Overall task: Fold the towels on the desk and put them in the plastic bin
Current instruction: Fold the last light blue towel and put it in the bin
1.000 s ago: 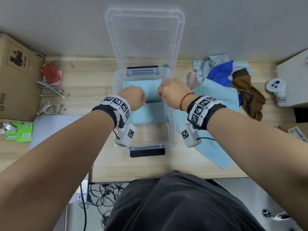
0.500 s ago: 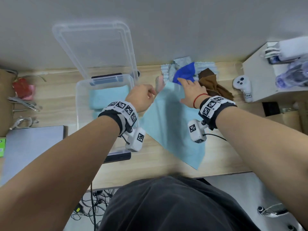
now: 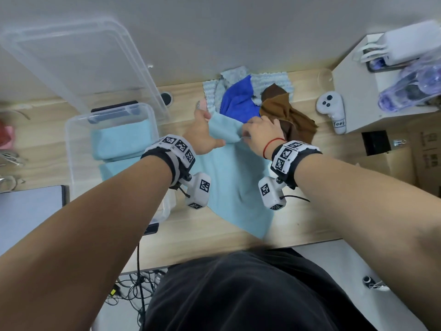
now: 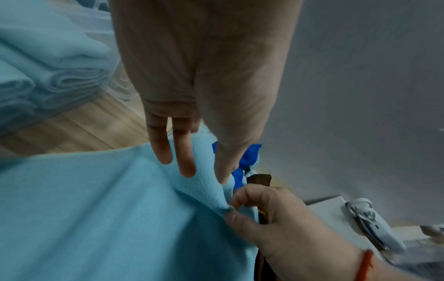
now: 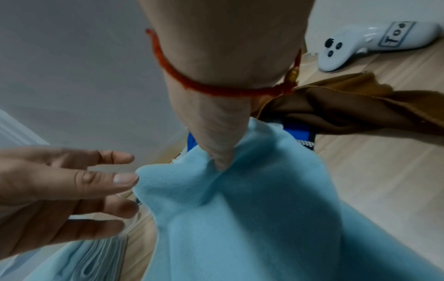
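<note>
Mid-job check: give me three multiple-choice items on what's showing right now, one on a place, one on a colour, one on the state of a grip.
1. Where does the folded towel lie?
A. inside the plastic bin
B. on the white box
C. under the controller

2. What colour is the towel being picked up?
A. brown
B. light blue
C. dark blue

3. How is the right hand's grip?
A. flat and idle
B. pinching the towel's edge
C. holding the bin lid

A: the folded towel rests in the plastic bin.
B: the light blue towel is lifted.
B: the right hand pinches it; the left hand touches with straight fingers.
</note>
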Tool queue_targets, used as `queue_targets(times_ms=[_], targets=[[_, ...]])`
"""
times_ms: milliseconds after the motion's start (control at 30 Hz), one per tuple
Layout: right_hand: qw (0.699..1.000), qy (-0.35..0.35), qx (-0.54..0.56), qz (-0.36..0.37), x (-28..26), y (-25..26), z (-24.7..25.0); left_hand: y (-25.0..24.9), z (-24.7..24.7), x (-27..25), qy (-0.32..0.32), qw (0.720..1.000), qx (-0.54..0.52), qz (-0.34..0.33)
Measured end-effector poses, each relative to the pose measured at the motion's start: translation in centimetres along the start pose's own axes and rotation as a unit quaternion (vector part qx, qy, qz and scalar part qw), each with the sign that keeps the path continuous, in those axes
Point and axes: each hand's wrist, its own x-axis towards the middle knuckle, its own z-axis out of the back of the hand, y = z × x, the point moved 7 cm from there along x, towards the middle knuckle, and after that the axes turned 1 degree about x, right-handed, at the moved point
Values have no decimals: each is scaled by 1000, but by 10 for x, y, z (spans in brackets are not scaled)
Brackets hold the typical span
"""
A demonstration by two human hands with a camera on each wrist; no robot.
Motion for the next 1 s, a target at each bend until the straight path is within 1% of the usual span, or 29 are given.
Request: queue_targets(times_ms=[67, 133, 167, 233, 333, 400, 500, 567, 633, 700, 767, 800, 867, 900, 967, 1000], targets=[[999, 6, 21, 39, -3, 2, 0, 1, -9, 3, 16, 995, -90, 47], [996, 26, 44, 79, -7, 6, -3, 0, -15, 4, 20, 980, -179, 85], [993, 39, 64, 89, -10, 8, -5, -1, -16, 4, 18, 979, -182, 91], [988, 64, 111, 83, -14, 6, -7, -5, -14, 5, 11, 988, -131, 83], [976, 94, 194, 39, -19, 1, -7, -7, -3, 4, -4, 994, -81, 74], [965, 139, 221, 16, -24, -2, -9, -15, 4, -2, 3, 996, -61, 60], [957, 200, 211, 5, -32, -4, -10, -35, 17, -15, 7, 999, -50, 7], [963, 210, 169, 10, -34, -4, -5, -45, 28, -26, 1, 998, -66, -11], [968, 213, 133, 18, -39, -1, 2, -52, 39, -40, -12, 995, -99, -13], [976, 184, 117, 22, -46, 2, 15, -56, 51, -52, -40, 991, -128, -1], [987, 132, 89, 10, -49, 1, 29, -59, 61, -63, -65, 989, -131, 18], [992, 101, 76, 6, -55, 2, 36, -61, 65, -70, -81, 989, -124, 13], [996, 63, 65, 2, -57, 5, 50, -67, 66, -80, -60, 991, -111, 32], [997, 47, 57, 2, -59, 8, 58, -62, 63, -84, -41, 993, -87, 64], [999, 11, 38, 16, -75, 16, 74, -57, 61, -105, -5, 995, -25, 99], [999, 2, 40, 22, -77, 17, 80, -56, 64, -108, -13, 995, -14, 101]])
